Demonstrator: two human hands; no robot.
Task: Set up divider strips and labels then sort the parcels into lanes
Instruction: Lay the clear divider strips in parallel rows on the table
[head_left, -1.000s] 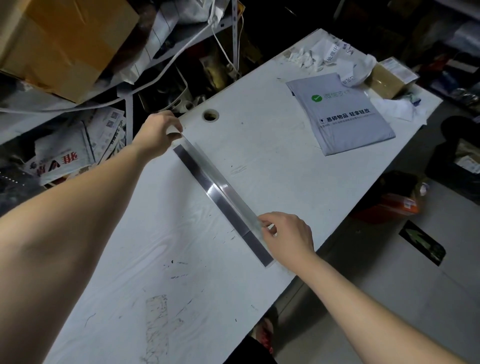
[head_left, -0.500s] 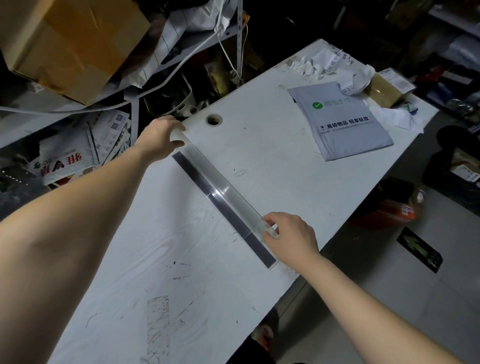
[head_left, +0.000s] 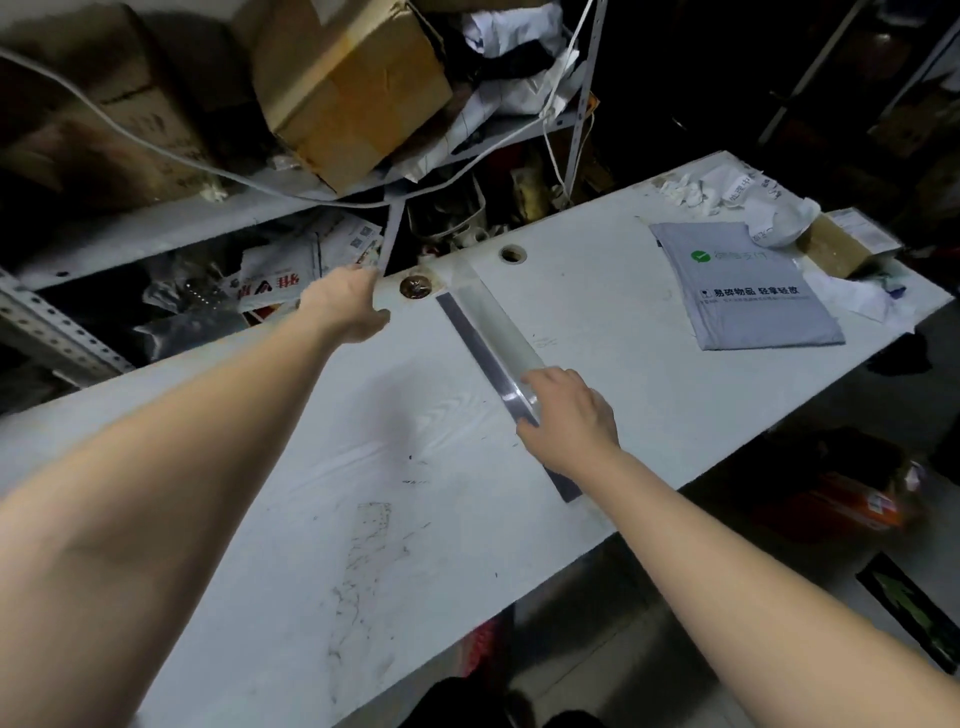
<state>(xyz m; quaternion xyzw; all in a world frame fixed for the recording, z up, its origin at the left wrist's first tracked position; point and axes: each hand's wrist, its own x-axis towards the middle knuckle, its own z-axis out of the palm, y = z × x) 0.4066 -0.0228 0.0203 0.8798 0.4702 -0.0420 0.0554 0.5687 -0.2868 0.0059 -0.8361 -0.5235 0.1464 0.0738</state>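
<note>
Left hand (head_left: 349, 306) now off long clear plastic divider strip (head_left: 488, 332), at tabletop (head_left: 363, 467) far edge, grip unclear; right hand (head_left: 569, 415) pinches it. Placement likely done.

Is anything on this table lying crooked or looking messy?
Yes. The strip, held by the right hand, lies at a slant to the edges of the table. Crumpled paper is heaped at the far right corner, partly over the mailer.

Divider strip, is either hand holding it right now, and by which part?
The right hand grips the divider strip across its width, on the half nearer the person. The left hand is apart from it.
</note>
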